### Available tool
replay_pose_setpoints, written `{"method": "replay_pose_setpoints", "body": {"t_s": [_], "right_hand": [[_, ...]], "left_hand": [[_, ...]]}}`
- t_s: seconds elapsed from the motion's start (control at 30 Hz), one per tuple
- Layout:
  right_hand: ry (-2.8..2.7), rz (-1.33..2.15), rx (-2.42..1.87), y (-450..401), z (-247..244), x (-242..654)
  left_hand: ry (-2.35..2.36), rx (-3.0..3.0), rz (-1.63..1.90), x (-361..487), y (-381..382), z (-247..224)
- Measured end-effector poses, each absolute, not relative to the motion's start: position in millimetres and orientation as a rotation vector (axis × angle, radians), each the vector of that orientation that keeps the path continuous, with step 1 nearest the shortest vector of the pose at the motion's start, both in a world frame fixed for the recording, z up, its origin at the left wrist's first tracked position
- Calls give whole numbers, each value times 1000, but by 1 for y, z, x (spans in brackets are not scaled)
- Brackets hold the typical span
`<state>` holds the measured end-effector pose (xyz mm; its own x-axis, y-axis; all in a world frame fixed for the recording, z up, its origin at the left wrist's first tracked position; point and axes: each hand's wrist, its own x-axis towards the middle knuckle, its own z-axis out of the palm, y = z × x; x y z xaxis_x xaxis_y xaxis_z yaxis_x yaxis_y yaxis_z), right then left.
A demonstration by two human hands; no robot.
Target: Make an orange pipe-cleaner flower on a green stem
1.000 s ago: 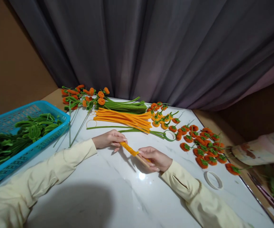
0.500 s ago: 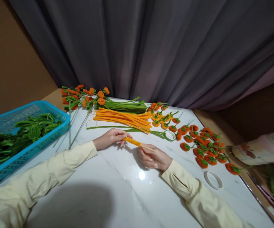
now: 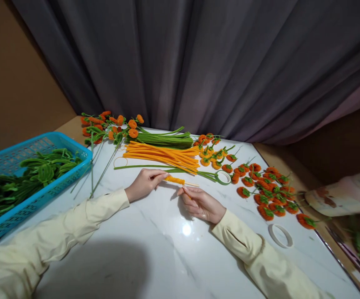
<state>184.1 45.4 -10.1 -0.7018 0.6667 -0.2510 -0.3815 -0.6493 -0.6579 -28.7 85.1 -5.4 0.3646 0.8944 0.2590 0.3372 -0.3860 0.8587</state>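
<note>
A thin wooden stick (image 3: pixel 193 185) with an orange-yellow pipe cleaner (image 3: pixel 176 180) coiled around it is held above the table. My left hand (image 3: pixel 145 183) is closed on the coil's left end, thumb and forefinger pinched together. The bare tip of the stick points right, just over my right hand (image 3: pixel 202 204). My right thumb and forefinger pinch the pipe cleaner's tail at the right end of the coil; the other fingers curl beneath. Straight orange-yellow pipe cleaners (image 3: pixel 161 155) lie behind my hands, with green pipe cleaners (image 3: pixel 167 139) beyond them.
A blue basket (image 3: pixel 88 155) of green fuzzy leaves stands left. Orange fuzzy flowers (image 3: pixel 133 123) on stems lie back left; several small orange pumpkin-like pieces (image 3: pixel 266 213) spread at right. A green tape roll (image 3: pixel 223 177), a white ring (image 3: pixel 280 236) and a tumbler (image 3: pixel 342 194) are nearby.
My right fingers have shifted off the bare stick to pinch the pipe cleaner's tail by the coil. The stick now lies more level, and my left fingers have drawn in.
</note>
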Motion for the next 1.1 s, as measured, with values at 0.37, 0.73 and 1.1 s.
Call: {"method": "replay_pose_setpoints", "body": {"t_s": [0.37,0.73,1.1], "right_hand": [[-897,2400,-840,45,0,186],[-974,2472,-813,45,-5,189],[-997,2577,-723,45,-5,192]], "left_hand": [[1089,2194,1091,-30,86,-6],[961,1706,520,-42,101,3],[748,1457,275,-48,104,10]]}}
